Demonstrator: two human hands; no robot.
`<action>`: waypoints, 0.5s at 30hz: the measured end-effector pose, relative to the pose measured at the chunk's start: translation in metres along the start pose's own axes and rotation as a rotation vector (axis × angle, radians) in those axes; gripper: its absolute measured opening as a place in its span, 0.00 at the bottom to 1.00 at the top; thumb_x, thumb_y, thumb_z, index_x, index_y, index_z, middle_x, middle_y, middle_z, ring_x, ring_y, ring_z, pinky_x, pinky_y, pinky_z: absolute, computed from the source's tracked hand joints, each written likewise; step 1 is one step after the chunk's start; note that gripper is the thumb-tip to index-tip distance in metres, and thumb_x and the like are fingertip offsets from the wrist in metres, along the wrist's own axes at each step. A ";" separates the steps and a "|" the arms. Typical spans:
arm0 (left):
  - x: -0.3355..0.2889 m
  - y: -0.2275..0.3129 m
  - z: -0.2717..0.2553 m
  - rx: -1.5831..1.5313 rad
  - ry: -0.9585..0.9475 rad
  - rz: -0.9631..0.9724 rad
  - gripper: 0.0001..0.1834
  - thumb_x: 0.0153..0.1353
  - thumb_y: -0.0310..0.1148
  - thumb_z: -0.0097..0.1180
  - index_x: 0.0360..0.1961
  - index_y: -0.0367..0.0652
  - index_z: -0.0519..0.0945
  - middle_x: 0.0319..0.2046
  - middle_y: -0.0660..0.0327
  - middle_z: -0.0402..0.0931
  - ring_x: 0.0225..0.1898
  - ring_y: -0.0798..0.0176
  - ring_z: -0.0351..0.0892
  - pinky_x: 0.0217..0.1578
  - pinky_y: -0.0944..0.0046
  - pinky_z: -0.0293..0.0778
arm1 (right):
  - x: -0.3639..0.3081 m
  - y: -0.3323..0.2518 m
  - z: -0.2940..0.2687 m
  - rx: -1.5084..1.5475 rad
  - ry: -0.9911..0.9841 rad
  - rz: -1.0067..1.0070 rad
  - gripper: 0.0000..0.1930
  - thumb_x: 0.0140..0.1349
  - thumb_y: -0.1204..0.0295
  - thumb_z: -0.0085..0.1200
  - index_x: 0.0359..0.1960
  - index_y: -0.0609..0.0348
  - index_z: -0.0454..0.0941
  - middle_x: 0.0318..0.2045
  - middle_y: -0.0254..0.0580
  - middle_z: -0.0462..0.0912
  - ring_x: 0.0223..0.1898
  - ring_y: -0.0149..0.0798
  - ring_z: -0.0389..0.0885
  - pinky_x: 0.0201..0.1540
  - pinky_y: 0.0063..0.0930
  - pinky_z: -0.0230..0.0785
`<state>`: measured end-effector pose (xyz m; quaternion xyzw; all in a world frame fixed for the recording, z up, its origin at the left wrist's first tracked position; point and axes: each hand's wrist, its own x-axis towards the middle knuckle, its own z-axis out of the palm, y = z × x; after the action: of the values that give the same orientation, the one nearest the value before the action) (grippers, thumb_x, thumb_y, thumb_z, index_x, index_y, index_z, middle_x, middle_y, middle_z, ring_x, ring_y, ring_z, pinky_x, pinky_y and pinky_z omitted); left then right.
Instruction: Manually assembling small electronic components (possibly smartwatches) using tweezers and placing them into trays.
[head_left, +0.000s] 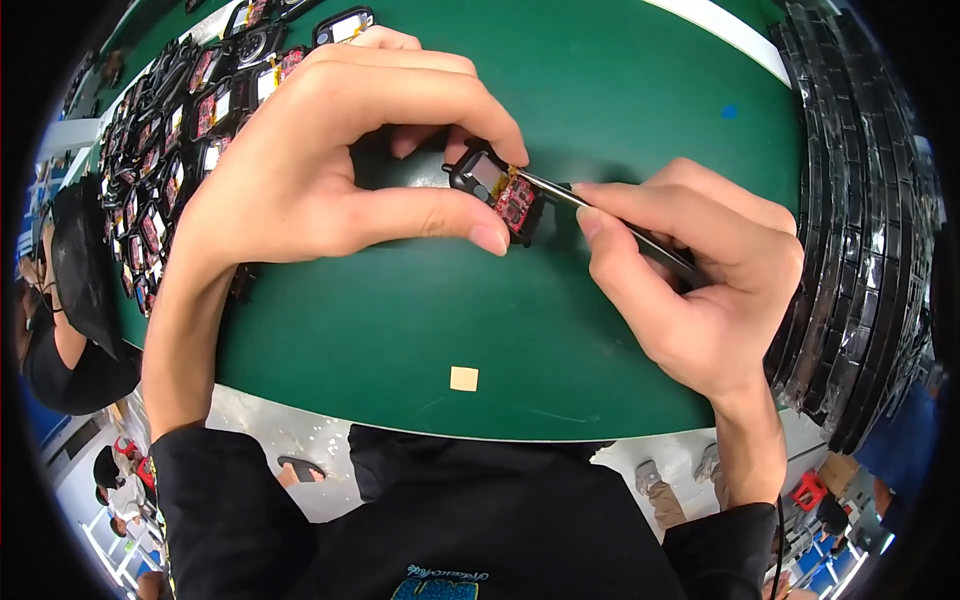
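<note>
Between the thumb and fingers of my left hand (330, 150) is a small black watch-like case (497, 192), lifted over the green table and tilted. Its open inside shows a red circuit board, a silvery-white block and a bit of yellow film. My right hand (700, 270) pinches metal tweezers (600, 212) like a pen. The tweezers' tips reach the upper edge of the red board, close to my left index fingertip. Whether the tips grip anything is too small to tell.
Many similar open cases (212, 105) with red boards crowd the table's left side. Stacked black trays (850, 220) line the right edge. A small pale square (464, 379) lies on the green tabletop (600, 380) near its front edge. A blue scrap (729, 112) lies farther back. Other people sit beyond both sides.
</note>
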<state>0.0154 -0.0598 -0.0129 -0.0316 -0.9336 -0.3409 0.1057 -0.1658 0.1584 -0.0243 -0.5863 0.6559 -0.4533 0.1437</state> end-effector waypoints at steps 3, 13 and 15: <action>0.001 0.001 0.001 -0.014 0.011 0.006 0.29 0.42 0.41 0.87 0.46 0.39 0.93 0.34 0.66 0.86 0.31 0.66 0.71 0.39 0.63 0.66 | -0.001 0.000 -0.001 0.011 -0.007 -0.007 0.10 0.57 0.87 0.70 0.40 0.66 0.94 0.21 0.32 0.81 0.21 0.23 0.72 0.24 0.21 0.58; 0.000 0.001 0.002 -0.020 0.026 -0.010 0.30 0.41 0.41 0.88 0.46 0.40 0.93 0.33 0.66 0.85 0.30 0.67 0.68 0.41 0.63 0.66 | -0.001 0.000 -0.002 0.023 -0.004 0.003 0.08 0.57 0.87 0.70 0.39 0.67 0.94 0.21 0.33 0.81 0.20 0.23 0.72 0.24 0.22 0.58; 0.001 0.002 0.001 -0.004 0.022 -0.006 0.30 0.41 0.41 0.88 0.46 0.40 0.93 0.33 0.66 0.85 0.29 0.67 0.68 0.41 0.63 0.66 | -0.001 0.002 -0.001 0.031 -0.004 -0.003 0.08 0.57 0.87 0.70 0.39 0.68 0.94 0.21 0.33 0.81 0.20 0.23 0.72 0.24 0.22 0.58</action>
<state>0.0147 -0.0577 -0.0128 -0.0253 -0.9317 -0.3436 0.1149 -0.1671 0.1596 -0.0256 -0.5858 0.6476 -0.4625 0.1535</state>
